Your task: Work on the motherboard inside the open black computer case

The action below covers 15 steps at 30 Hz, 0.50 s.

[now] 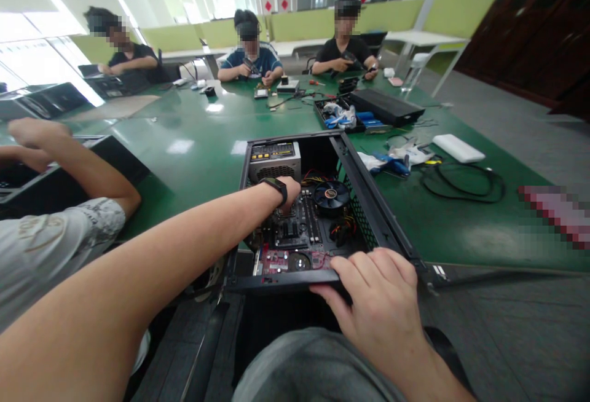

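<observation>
An open black computer case point(382, 217) lies on its side in front of me, its near end out over the table edge. My right hand point(380, 285) grips the near rim, fingers over the top and thumb beneath. My left hand point(290, 193), with a black band on the wrist, reaches down inside beside the power supply point(275, 159). Its fingers point at the motherboard point(295, 227) and are mostly hidden, so what they touch cannot be made out. Right of that hand sits a round black fan point(330, 196). A red circuit card point(281, 259) lies along the near side.
Tools and gloves point(396, 155), a white box point(458, 148) and a black cable point(461, 190) lie right on the green table point(198, 119). A black tray point(327, 116) stands behind. At left, a person's arm point(87, 162) reaches over another case; several people sit opposite.
</observation>
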### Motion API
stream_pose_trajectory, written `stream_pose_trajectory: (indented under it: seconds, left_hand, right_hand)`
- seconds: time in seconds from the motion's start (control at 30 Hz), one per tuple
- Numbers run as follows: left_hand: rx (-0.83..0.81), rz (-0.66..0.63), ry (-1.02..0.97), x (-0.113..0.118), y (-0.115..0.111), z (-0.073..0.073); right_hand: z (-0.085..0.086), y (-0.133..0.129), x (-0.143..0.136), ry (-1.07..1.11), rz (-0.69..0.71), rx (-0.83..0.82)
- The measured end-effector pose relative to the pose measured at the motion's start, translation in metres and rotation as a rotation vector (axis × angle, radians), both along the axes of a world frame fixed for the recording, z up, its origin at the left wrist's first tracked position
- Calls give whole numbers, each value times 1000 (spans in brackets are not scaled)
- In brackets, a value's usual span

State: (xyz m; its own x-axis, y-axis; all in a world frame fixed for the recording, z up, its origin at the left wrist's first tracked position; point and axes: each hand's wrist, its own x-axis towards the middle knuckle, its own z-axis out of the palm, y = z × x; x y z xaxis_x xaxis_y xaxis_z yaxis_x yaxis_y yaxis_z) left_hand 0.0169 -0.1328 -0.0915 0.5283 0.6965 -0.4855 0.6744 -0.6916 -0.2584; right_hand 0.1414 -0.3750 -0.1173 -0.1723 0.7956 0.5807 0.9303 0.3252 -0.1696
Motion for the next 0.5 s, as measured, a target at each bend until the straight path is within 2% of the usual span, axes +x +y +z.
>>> stream_pose_trajectory:
  seconds: [0.5]
  left_hand:
    - [-16,-1,-4,0,-2,3]
  right_hand:
    - [0,-1,0,2,-3,-15]
